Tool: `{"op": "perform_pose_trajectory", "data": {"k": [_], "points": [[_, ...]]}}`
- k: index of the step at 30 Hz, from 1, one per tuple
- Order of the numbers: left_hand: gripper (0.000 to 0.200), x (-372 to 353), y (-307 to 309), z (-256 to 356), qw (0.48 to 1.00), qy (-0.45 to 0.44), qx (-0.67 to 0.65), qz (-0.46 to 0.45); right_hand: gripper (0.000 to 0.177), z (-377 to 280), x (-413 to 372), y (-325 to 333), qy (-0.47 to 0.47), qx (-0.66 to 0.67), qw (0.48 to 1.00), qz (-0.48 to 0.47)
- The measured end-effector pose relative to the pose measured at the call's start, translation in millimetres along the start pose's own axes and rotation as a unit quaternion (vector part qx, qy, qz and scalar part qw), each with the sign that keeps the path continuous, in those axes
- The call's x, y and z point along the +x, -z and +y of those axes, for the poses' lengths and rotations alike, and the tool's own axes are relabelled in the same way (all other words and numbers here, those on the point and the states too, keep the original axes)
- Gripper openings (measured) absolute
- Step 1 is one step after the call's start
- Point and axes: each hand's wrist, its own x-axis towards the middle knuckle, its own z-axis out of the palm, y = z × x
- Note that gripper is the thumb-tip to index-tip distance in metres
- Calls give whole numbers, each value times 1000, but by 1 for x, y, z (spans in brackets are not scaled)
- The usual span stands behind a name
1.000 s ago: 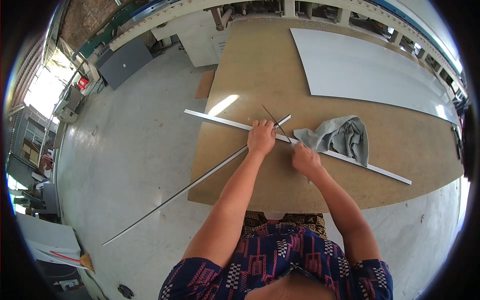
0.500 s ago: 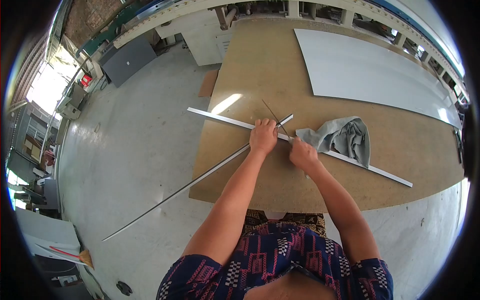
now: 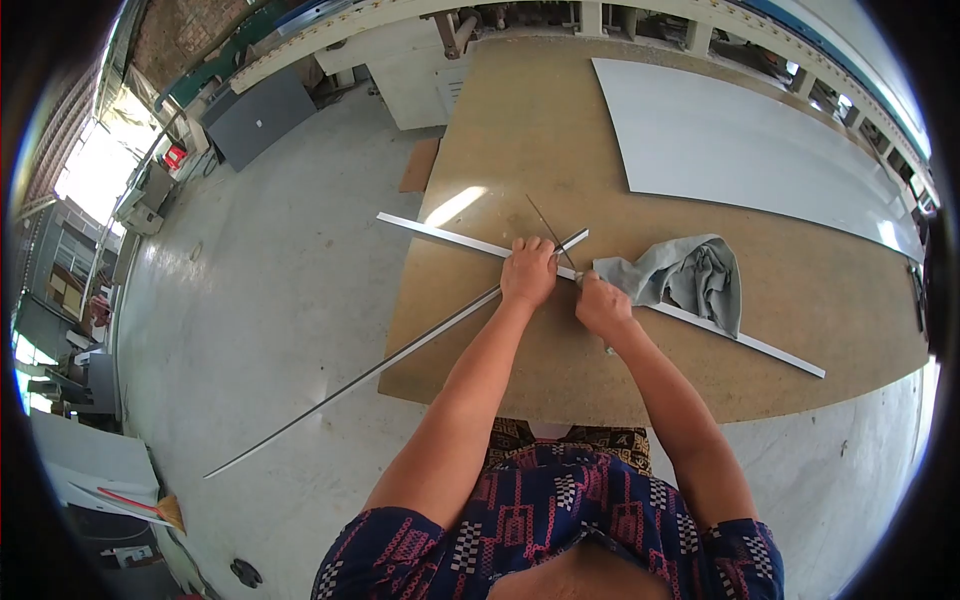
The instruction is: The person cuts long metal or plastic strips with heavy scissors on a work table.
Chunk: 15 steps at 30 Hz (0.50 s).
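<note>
My left hand (image 3: pixel 529 273) is wrapped around a long, thin metal strip (image 3: pixel 345 395) near its upper end. That strip slants down to the left, past the table edge and out over the floor. My right hand (image 3: pixel 605 306) is closed on the handle of a slim dark file (image 3: pixel 542 220). The blade of the file points up and away, crossing the strip just right of my left hand. Under both hands runs a second, white strip (image 3: pixel 440 235), lying across the table. A crumpled grey cloth (image 3: pixel 700 275) rests over this strip, to the right of my right hand.
The brown table (image 3: pixel 520 130) has a rounded front edge close to my body. A large white panel (image 3: pixel 740 140) lies at its far right. Machine framing (image 3: pixel 590 18) runs along the back. On the floor at far left is a broom (image 3: pixel 170 511).
My right hand has shifted very slightly to the left, with the file in it. My left hand keeps its hold on the metal strip.
</note>
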Motion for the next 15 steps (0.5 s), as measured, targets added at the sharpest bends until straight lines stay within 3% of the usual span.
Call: {"op": "perform_pose_trajectory", "data": {"k": [6, 15], "points": [[12, 1, 0, 0, 1000, 6, -7, 4, 24, 26, -50, 12, -10, -30, 999, -38], [12, 2, -1, -2, 1000, -2, -3, 13, 23, 4, 9, -7, 12, -3, 1000, 26]]}}
